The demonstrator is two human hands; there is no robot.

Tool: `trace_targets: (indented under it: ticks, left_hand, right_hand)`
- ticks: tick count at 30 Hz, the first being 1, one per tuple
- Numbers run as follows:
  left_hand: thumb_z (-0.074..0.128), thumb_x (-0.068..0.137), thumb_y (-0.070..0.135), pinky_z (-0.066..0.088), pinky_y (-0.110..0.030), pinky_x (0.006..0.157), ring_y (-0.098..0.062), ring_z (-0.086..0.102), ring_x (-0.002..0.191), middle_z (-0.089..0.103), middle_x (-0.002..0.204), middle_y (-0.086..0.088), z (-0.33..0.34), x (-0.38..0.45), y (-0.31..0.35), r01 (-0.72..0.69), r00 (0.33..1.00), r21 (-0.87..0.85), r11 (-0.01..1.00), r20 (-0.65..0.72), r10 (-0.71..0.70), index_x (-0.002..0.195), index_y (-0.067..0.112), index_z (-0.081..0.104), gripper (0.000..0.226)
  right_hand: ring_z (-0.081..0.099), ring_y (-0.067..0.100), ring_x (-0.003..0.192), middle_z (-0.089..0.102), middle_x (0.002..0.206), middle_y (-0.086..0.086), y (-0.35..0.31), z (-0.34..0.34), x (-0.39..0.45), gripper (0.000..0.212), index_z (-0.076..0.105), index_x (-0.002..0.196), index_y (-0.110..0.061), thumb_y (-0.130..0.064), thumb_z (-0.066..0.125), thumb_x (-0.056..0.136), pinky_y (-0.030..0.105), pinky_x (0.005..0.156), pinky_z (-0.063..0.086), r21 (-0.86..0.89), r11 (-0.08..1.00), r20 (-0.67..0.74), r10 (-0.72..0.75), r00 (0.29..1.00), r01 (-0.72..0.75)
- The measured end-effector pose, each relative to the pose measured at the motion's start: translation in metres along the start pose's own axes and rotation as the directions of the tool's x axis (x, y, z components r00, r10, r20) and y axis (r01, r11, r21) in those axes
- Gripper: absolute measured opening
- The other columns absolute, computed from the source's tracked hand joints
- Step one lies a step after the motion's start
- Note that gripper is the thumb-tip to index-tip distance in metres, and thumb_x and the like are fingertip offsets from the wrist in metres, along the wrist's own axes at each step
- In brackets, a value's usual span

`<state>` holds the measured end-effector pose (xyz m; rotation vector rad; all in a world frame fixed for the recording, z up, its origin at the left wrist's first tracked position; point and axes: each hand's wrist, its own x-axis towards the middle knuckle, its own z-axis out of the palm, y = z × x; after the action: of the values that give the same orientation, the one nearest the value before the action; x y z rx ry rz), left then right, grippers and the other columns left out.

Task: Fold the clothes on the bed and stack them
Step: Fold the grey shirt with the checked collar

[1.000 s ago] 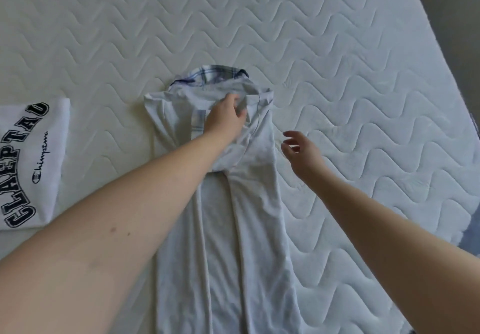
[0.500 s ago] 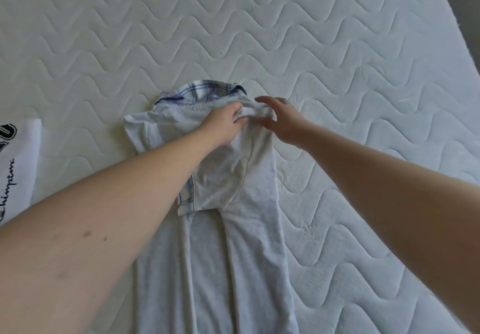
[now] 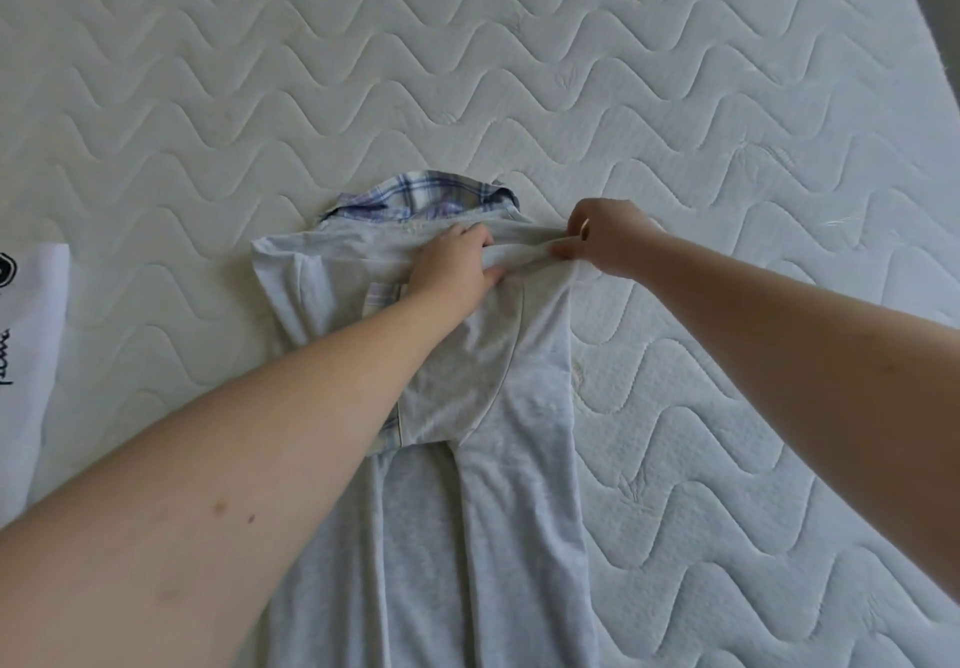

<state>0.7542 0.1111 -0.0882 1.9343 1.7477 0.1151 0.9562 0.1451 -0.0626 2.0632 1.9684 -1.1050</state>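
Right hand (image 3: 605,238) pinches grey garment (image 3: 519,407) top edge; left hand (image 3: 457,272) presses flat on it.

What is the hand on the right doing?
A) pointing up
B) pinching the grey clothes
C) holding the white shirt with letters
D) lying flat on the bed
B: the right hand has its grip pinched on a fold at the top edge of the grey clothes, beside the left hand.
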Motion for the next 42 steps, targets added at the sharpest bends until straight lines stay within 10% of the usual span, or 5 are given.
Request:
trace_targets:
  ticks: [8,15,19,38,42]
  left_hand:
    - [0.051,0.098,0.023,0.046,-0.035,0.076,-0.021,0.057,0.09,0.057,0.103,-0.004,-0.014,-0.015,-0.005,-0.103,0.985,-0.176,0.979,-0.158,0.075,0.102,0.012,0.06,0.014]
    - [0.051,0.096,0.013,0.045,-0.043,0.09,-0.035,0.058,0.1,0.06,0.107,-0.017,-0.072,-0.054,-0.111,0.03,0.893,-0.071,0.997,-0.446,-0.059,0.108,0.007,0.066,0.02]
    - [0.052,0.096,0.016,0.041,-0.039,0.1,-0.035,0.052,0.114,0.056,0.119,-0.017,-0.086,-0.069,-0.166,0.241,0.901,-0.038,0.97,-0.364,-0.238,0.114,0.012,0.066,0.023]
    - [0.074,0.084,0.035,0.031,-0.026,0.07,-0.018,0.048,0.083,0.05,0.091,-0.001,-0.109,-0.031,-0.191,0.066,0.996,0.001,0.998,-0.068,-0.066,0.101,0.015,0.068,0.026]
    - [0.067,0.089,0.036,0.043,-0.035,0.085,-0.028,0.053,0.094,0.049,0.098,-0.009,-0.113,-0.02,-0.196,0.076,0.991,0.118,0.99,0.103,-0.088,0.102,0.014,0.065,0.026]
  right_hand:
    - [0.054,0.018,0.079,0.059,0.095,0.001,0.004,0.024,-0.01,0.023,0.064,0.1,-0.018,-0.035,0.069,0.086,0.025,0.055,0.036,0.188,0.982,-0.174,0.04,0.984,-0.007]
    - [0.037,0.027,0.129,0.046,0.137,0.002,-0.019,0.044,-0.028,0.038,0.056,0.126,-0.028,-0.038,0.062,0.09,0.041,0.106,0.028,0.015,0.988,-0.348,-0.138,0.927,0.152]
    - [0.039,0.024,0.131,0.052,0.138,-0.003,-0.068,0.064,-0.032,0.033,0.057,0.129,-0.029,-0.035,0.056,0.096,0.041,0.106,0.026,-0.015,0.947,-0.299,-0.31,0.902,0.321]
    - [0.053,0.022,0.073,0.057,0.078,0.001,-0.126,0.081,-0.024,0.023,0.053,0.092,-0.015,-0.037,0.053,0.097,0.033,0.063,0.04,-0.081,0.925,-0.011,-0.374,0.927,0.372]
    - [0.056,0.025,0.08,0.061,0.081,0.002,-0.114,0.077,-0.023,0.027,0.05,0.096,-0.018,-0.045,0.049,0.099,0.032,0.083,0.036,-0.231,0.884,-0.017,-0.421,0.907,0.406]
